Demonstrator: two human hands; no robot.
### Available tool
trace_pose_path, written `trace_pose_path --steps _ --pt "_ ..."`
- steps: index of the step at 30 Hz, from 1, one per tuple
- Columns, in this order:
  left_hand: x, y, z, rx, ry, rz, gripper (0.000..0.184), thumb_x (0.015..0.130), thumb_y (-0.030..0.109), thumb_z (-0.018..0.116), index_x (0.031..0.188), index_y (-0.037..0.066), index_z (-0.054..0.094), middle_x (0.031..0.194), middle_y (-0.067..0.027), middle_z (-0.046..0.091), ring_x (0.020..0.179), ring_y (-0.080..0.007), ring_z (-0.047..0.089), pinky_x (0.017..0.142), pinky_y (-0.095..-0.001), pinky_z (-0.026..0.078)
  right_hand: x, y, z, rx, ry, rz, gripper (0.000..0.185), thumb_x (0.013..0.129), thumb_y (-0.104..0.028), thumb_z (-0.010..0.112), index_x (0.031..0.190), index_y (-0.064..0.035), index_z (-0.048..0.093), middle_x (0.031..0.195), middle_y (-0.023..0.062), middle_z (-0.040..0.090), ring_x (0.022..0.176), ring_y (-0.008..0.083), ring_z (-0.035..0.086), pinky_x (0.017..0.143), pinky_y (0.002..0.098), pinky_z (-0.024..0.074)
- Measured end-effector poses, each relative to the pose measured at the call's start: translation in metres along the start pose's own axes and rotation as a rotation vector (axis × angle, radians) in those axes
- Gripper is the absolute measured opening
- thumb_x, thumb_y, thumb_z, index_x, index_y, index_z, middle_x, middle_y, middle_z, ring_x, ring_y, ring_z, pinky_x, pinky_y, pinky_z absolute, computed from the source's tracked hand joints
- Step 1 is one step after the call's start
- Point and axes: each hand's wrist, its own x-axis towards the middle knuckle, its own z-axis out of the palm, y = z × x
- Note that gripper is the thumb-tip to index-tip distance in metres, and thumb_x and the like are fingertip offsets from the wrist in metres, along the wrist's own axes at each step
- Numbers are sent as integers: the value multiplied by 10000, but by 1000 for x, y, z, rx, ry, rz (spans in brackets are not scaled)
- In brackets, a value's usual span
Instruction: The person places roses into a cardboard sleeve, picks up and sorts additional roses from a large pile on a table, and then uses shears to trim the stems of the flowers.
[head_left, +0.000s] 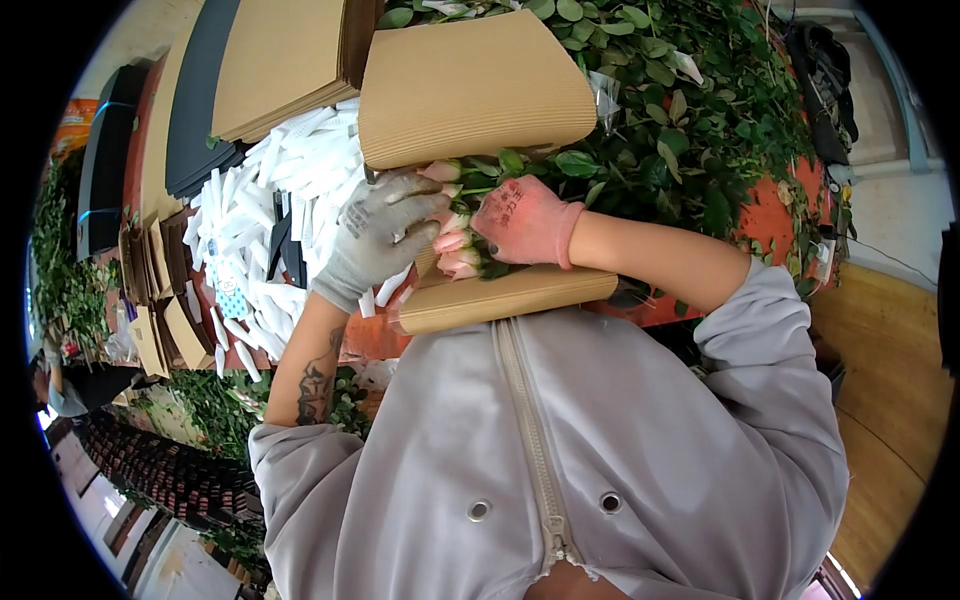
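My left hand (380, 235), in a grey work glove, reaches in beside the rose heads. Its fingers are slightly bent and apart, with the tips at the blooms. Several pale pink roses (458, 262) lie in a row between my hands, on ribbed brown cardboard (510, 298) folded near my body. My right hand (520, 220), in a pink glove, is closed like a fist just right of the blooms, on the rose stems; its fingertips are hidden. Another ribbed cardboard sheet (475, 90) stands curved up behind the roses.
White sleeve-like pieces (300, 170) lie heaped at the left. Behind them are stacks of brown cardboard (285, 60) and dark sheets (205, 100). Leafy rose stems (680, 130) cover the red table (775, 205) at the right. Another person's arm (55, 375) shows at far left.
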Motion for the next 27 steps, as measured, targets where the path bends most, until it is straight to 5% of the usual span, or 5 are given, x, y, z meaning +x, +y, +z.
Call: trace_pose_path --steps 9,17,23,27 --pt "-5 -5 16 293 -41 88 184 723 235 596 875 181 684 947 21 616 890 -198 553 737 -351 437 -4 3 10 -1 136 -42 241 729 -312 574 806 -85 563 775 85 611 772 265 606 649 376 464" --pt "-11 7 8 237 -92 -54 290 699 305 624 961 184 652 1065 8 593 1062 -199 512 851 -366 409 -11 -3 6 -88 287 -31 252 753 -347 581 834 -109 566 791 54 593 783 240 592 673 385 443" --pt "-10 14 11 299 -158 -111 316 692 324 639 947 138 632 1076 -48 576 1057 -223 502 867 -370 393 -1 -18 -16 155 -86 78 368 766 -450 554 808 -86 595 803 121 612 825 275 602 720 381 465" --pt "-12 12 14 338 -153 -126 311 692 335 639 928 133 629 1019 -45 569 1006 -229 506 851 -379 394 17 -24 -36 202 -236 167 556 803 -516 498 971 -1 620 991 165 635 949 266 613 801 362 483"
